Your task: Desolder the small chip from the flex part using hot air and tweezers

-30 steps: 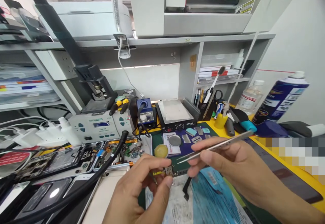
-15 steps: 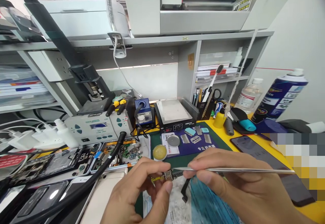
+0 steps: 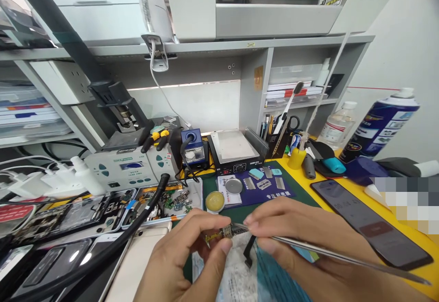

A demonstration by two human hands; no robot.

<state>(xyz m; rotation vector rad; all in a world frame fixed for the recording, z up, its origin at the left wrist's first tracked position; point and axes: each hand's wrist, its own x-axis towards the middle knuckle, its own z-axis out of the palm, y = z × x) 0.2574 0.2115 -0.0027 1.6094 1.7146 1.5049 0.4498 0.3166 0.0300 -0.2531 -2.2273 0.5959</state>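
My left hand [image 3: 187, 254] pinches a small phone circuit board [image 3: 227, 232] between thumb and forefinger; a yellow piece sticks out at the board's left end. In my right hand [image 3: 295, 235] lies a slender metal tool [image 3: 329, 252], its tip against or very near the board and its long end slanting down to the right. The exact kind of tool cannot be told. A dark strip of the board runs toward my right fingertips. Below hangs or lies a black flex cable [image 3: 249, 251], over a white and blue covering [image 3: 236, 272] on the mat.
Ahead lie a round tin of yellow paste [image 3: 215, 201], razor blades [image 3: 264, 184] and a heating plate [image 3: 236, 146]. On the left are a tray of board parts [image 3: 195, 192], a thick black hose [image 3: 151, 210] and phone parts. A phone [image 3: 366, 219] rests at right.
The metal tool has tilted, its far end dropping on the right while its tip stays at the board. My right hand has rolled slightly. The camera view has shifted a little.
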